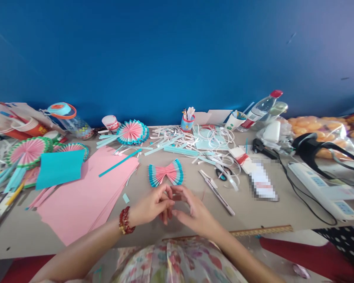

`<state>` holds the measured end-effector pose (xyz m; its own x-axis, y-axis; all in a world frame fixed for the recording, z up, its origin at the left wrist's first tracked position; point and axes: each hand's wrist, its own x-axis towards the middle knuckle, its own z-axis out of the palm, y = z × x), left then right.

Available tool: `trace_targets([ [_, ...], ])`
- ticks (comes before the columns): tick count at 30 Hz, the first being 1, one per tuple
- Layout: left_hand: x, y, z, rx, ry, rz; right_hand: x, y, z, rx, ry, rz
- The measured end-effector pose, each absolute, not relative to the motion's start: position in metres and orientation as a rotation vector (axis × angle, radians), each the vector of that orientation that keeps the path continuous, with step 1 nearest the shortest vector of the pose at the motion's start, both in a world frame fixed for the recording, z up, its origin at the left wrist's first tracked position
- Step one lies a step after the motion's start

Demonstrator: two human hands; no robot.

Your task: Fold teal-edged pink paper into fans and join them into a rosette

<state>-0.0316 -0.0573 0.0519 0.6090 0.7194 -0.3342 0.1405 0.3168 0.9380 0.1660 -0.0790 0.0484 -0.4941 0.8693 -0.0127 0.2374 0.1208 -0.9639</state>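
My left hand (153, 205), with a red bead bracelet on its wrist, and my right hand (194, 210) meet at the fingertips near the table's front edge. Their fingers pinch together around something too small to make out. Just beyond them lies a pleated pink and teal paper bow (165, 173). A utility knife (216, 192) lies to the right of the hands. A stack of pink paper sheets (85, 196) spreads out to the left.
A teal sheet (59, 168), finished paper fans (132, 131), paper strips (171, 142), a pen cup (187, 122), scissors (222, 173), a water bottle (261, 108), a power strip (324, 190), cables and a wooden ruler (262, 231) crowd the table. A blue wall stands behind.
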Motion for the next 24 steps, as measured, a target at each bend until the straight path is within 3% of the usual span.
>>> trace_targets([
  [5,-0.032,-0.058,0.057,1.300,0.991,0.459,0.152,-0.077,0.037,-1.037,-1.624,1.617],
  [13,-0.037,-0.054,0.052,1.294,0.982,0.441,0.152,-0.076,0.045,-1.243,-1.760,1.318],
  [19,-0.051,-0.014,0.050,2.194,1.479,0.608,0.154,-0.074,0.031,-1.334,-1.708,1.276],
  [24,-0.045,0.015,0.037,2.520,1.583,0.378,0.158,-0.075,0.024,-1.353,-1.716,1.290],
])
